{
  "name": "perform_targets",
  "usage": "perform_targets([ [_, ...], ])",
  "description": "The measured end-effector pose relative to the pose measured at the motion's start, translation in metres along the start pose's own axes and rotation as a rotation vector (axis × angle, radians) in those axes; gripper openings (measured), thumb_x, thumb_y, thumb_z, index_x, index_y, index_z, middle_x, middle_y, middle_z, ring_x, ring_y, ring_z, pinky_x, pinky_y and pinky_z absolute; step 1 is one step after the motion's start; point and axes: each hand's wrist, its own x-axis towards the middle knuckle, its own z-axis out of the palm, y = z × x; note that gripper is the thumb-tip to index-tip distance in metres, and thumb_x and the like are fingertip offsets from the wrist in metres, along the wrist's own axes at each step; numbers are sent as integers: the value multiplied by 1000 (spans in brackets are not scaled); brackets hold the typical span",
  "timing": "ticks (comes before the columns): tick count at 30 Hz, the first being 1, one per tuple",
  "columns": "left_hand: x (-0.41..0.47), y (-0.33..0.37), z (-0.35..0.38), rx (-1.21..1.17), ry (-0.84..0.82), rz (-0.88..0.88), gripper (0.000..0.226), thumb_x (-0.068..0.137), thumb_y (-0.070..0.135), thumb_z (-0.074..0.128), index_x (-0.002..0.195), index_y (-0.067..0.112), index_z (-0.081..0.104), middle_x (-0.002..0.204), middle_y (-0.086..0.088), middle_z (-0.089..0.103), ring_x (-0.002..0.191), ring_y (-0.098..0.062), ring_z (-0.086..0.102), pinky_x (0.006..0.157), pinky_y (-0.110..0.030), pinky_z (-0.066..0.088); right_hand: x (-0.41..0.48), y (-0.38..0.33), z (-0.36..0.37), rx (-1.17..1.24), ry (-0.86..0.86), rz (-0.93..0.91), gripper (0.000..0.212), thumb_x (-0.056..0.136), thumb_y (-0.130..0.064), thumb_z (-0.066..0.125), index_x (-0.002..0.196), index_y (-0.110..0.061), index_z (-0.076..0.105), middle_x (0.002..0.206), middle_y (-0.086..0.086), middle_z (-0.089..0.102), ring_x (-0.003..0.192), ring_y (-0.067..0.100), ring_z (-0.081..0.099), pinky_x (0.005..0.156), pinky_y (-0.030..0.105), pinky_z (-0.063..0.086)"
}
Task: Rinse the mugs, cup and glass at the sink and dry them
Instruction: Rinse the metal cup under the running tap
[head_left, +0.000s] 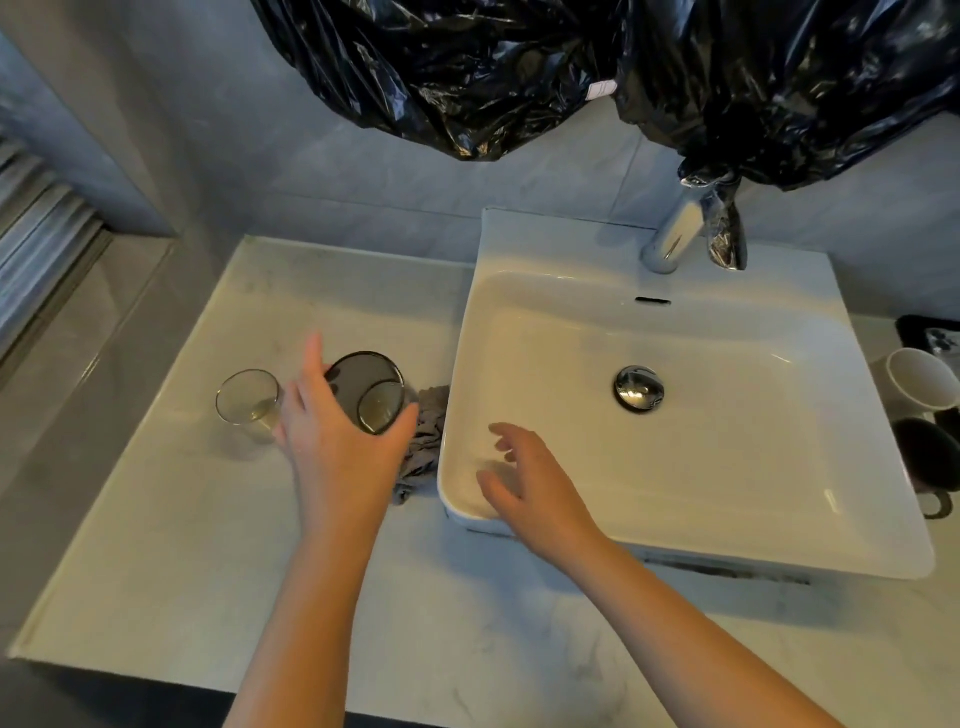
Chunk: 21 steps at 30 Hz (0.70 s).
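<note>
The left hand (337, 431) is wrapped round the smoked cup (371, 389), which tilts above the counter (208, 519) by the sink's (467, 364) left wall. If the cup is wet it could slip from this sideways hold and hit the stone, or the clear glass (248, 402) just beside it. The right hand (524, 478) hangs slack with fingers spread over the sink's near-left corner. Both vessels look empty, though a film of water may remain. A white mug (919, 379) and a black mug (930, 452) stand at the counter's right edge.

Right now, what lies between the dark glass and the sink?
In the head view, a crumpled grey cloth lies on the counter between the dark glass and the sink.
</note>
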Motion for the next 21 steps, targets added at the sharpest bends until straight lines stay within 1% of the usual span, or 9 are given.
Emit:
perform_targets([
  [3, -14, 31, 14, -70, -140, 44, 105, 66, 33, 85, 148, 33, 18, 126, 2, 48, 120, -21, 45, 104, -52, 39, -3, 2, -21, 248, 52, -34, 87, 82, -26, 77, 147, -43, 21, 143, -13, 40, 129, 0, 40, 99, 16, 36],
  [5, -22, 47, 29, -93, -253, 34, 107, 64, 38, 85, 147, 38, 18, 125, 6, 49, 119, -18, 47, 103, -48, 42, -6, 7, -39, 296, 65, -73, 99, 76, -22, 82, 146, -51, 17, 146, -18, 40, 133, -6, 36, 104, 16, 36],
  [7, -28, 62, 46, -110, -383, -14, 107, 62, 48, 84, 145, 42, 17, 122, 8, 52, 115, -16, 50, 96, -40, 47, -9, 14, -59, 309, 71, -86, 97, 74, -20, 84, 147, -45, 25, 143, -21, 45, 133, -8, 38, 107, 19, 37],
  [10, -36, 84, 75, -119, -540, -74, 101, 64, 54, 80, 145, 38, 21, 107, 10, 55, 98, -10, 56, 79, -27, 48, -17, 30, -84, 350, 69, -68, 83, 74, -19, 84, 143, -36, 40, 136, -20, 54, 125, -4, 50, 103, 25, 47],
  [12, -41, 98, 95, -109, -604, -88, 98, 65, 57, 78, 144, 35, 24, 104, 7, 56, 95, -11, 58, 78, -27, 51, -21, 44, -99, 350, 66, -31, 80, 74, -20, 83, 139, -40, 41, 133, -18, 57, 120, -3, 55, 98, 23, 50],
  [15, -46, 118, 127, -74, -718, -77, 93, 68, 57, 76, 143, 31, 27, 108, 3, 57, 97, -16, 59, 81, -30, 53, -22, 62, -120, 377, 47, 72, 88, 71, -25, 83, 144, -35, 36, 129, -13, 60, 114, 2, 60, 92, 22, 54],
  [17, -47, 129, 147, -68, -804, -74, 83, 74, 58, 70, 141, 28, 32, 113, 1, 56, 98, -17, 59, 82, -30, 52, -17, 73, -131, 387, 65, 138, 77, 72, -26, 82, 136, -34, 40, 119, -14, 63, 106, 2, 64, 88, 21, 54],
  [19, -47, 136, 164, -94, -854, -117, 68, 84, 59, 57, 139, 25, 37, 117, 0, 58, 99, -16, 58, 80, -28, 46, -9, 85, -139, 406, 72, 228, 63, 74, -31, 81, 125, -33, 44, 113, -14, 64, 102, 3, 64, 91, 27, 55],
  [21, -43, 137, 176, -112, -846, -177, 56, 92, 57, 47, 135, 22, 44, 118, 0, 61, 99, -15, 58, 79, -27, 40, 0, 99, -147, 481, 34, 344, 62, 70, -41, 78, 124, -27, 49, 114, -6, 66, 104, 10, 65, 96, 38, 54],
])
